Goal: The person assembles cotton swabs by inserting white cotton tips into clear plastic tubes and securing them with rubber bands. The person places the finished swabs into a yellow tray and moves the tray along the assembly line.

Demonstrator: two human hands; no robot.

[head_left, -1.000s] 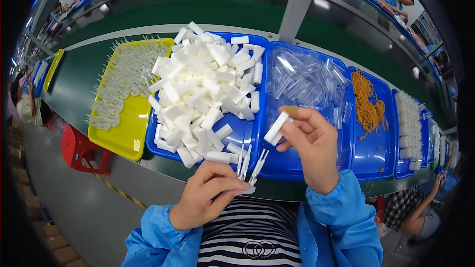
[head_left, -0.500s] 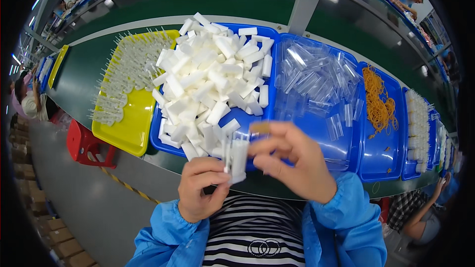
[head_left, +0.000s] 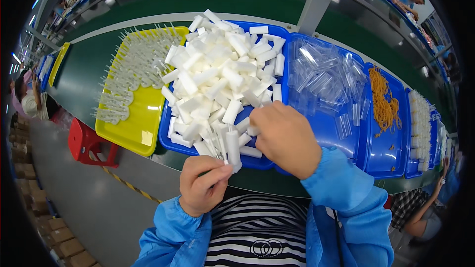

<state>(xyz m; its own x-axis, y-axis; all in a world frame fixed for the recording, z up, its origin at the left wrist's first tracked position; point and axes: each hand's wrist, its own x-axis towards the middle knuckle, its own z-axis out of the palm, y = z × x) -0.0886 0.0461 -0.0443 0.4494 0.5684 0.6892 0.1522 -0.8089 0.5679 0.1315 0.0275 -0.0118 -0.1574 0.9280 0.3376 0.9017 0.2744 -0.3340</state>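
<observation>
Close to my body, my left hand (head_left: 204,180) pinches the base of a white plastic part with thin upright prongs (head_left: 213,141). A white foam cylinder (head_left: 232,146) stands upright on that part, beside the prongs. My right hand (head_left: 284,136) is over the near edge of the blue tray of foam pieces (head_left: 173,141), its fingers curled down. The end of a white foam piece (head_left: 253,131) shows at its fingertips; the rest is hidden by the hand. Behind both hands rises a heap of white foam pieces (head_left: 217,74).
On the left lies a yellow tray (head_left: 148,104) with several pronged white parts. To the right, blue trays hold clear plastic tubes (head_left: 326,79) and orange rubber bands (head_left: 383,101). A metal post (head_left: 319,2) stands behind. A red stool (head_left: 89,143) sits beside the table.
My right hand has turned palm down and closed at the foam tray. The left hand keeps its pinch on the pronged part, and the foam cylinder on it now shows clearly.
</observation>
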